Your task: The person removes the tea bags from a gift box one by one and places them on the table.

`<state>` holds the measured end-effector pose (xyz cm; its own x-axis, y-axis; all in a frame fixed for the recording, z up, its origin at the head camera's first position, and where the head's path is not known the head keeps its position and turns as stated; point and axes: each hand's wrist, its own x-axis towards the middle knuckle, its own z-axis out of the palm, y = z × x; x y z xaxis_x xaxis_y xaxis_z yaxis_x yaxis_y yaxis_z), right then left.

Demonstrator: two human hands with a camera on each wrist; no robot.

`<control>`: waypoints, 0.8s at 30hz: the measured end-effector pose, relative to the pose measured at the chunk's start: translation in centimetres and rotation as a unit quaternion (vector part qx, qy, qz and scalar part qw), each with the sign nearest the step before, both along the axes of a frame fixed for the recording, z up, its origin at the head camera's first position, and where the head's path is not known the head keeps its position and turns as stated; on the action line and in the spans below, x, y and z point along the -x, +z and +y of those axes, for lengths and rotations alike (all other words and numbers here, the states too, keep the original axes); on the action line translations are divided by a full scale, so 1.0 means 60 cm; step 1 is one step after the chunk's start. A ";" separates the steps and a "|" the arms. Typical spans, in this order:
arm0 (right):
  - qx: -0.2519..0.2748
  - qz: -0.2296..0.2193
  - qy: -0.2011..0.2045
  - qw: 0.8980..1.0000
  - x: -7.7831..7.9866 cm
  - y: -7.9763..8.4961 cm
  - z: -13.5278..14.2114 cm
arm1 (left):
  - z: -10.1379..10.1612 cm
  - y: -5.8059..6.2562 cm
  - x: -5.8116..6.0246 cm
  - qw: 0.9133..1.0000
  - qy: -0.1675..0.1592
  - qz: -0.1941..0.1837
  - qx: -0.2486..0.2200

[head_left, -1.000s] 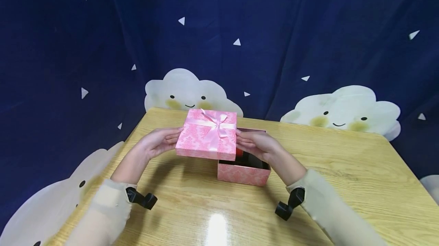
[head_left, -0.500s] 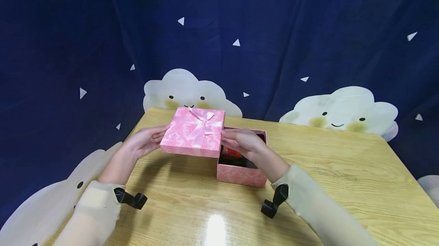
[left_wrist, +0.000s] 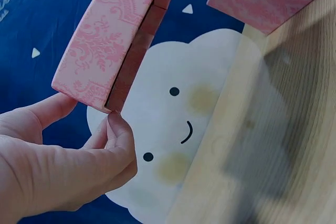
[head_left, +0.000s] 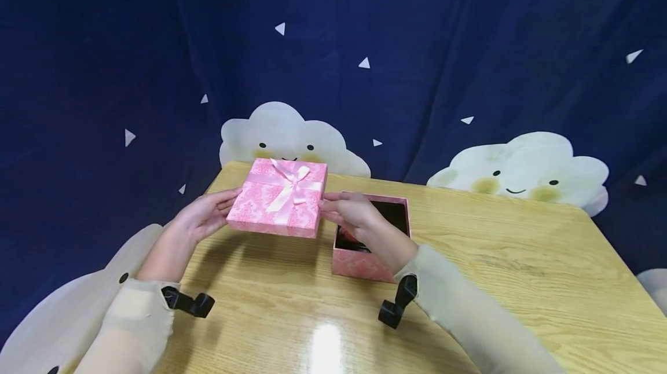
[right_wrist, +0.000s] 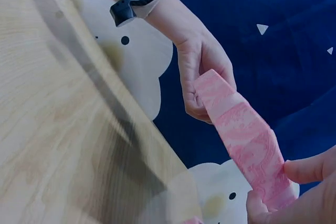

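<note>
A pink patterned gift box lid (head_left: 278, 197) with a pale ribbon bow hangs above the table, left of its box. At its left side my left hand (head_left: 208, 215) pinches the edge; the left wrist view shows thumb and fingertips on either side of the lid's rim (left_wrist: 100, 40). Opposite, my right hand (head_left: 359, 220) grips the right edge, and the right wrist view has its fingers at the near end of the lid (right_wrist: 241, 135). Partly behind my right hand stands the uncovered pink box (head_left: 362, 264), dark inside, with something red (head_left: 349, 239) in it, mostly hidden.
The light wooden table (head_left: 510, 258) stretches under and around the box. Behind it hangs a dark blue curtain (head_left: 323, 9) with white triangles and smiling clouds. A black wrist mount (head_left: 187, 301) sticks out from the left sleeve, another mount (head_left: 398, 301) from the right.
Both hands have carried the lid leftward, away from over the box. More of the box's opening and dark inside shows now. The box itself has stayed in place.
</note>
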<state>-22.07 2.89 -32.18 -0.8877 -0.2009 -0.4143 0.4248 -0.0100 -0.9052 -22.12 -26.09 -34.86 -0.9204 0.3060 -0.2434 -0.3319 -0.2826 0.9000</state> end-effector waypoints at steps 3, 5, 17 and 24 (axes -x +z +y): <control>-0.004 0.006 -0.011 1.000 -0.003 -0.006 -0.012 | -0.007 -0.005 0.002 1.000 0.002 0.006 0.005; -0.013 0.014 -0.016 1.000 -0.005 -0.010 -0.021 | -0.011 -0.009 0.003 1.000 0.006 0.004 0.009; -0.075 0.079 -0.036 0.993 -0.016 -0.050 -0.072 | -0.035 -0.045 0.005 0.998 0.025 0.008 0.052; -0.089 0.080 -0.056 0.991 -0.020 -0.079 -0.099 | -0.046 -0.066 0.012 0.991 0.049 0.020 0.125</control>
